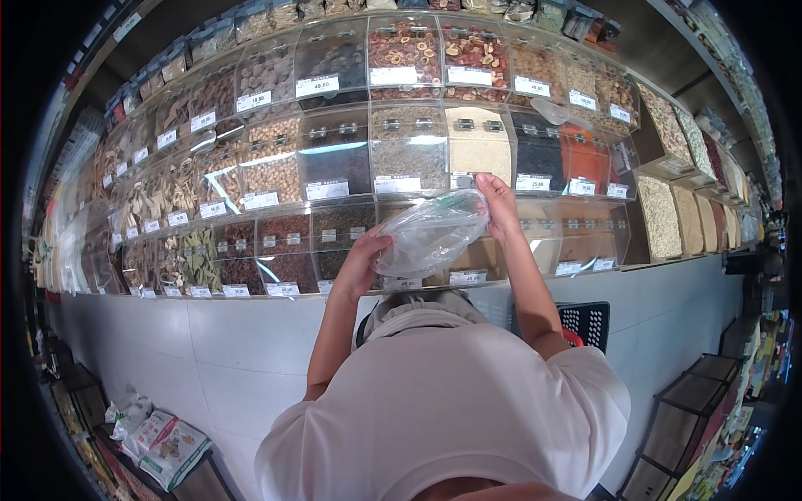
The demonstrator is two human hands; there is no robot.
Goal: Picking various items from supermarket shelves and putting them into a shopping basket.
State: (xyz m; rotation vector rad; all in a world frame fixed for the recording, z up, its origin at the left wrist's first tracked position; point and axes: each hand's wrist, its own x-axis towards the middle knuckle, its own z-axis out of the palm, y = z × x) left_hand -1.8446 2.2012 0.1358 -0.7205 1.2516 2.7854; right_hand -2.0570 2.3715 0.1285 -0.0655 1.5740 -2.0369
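Observation:
A clear plastic bag point(432, 235) stretches between my two hands, in front of a tiered rack of transparent bulk bins. Its left side is gripped by my left hand point(363, 263). My right hand point(499, 206) pinches the upper right edge, where a little green shows on the film. The bag looks empty, and its mouth is hard to make out. Behind my right hand is a bin of pale cream grains or powder point(479, 150). To its left sits a bin of greyish seeds point(408, 150); to its right are a black-filled bin point(537, 153) and an orange-red one point(584, 156).
Dried red slices point(404, 53) fill an upper bin. Clear scoops lie on the bins, one at the upper right point(549, 111). A dark shopping basket point(586, 322) with a red handle stands by my right side. Printed sacks point(169, 448) rest behind me at lower left.

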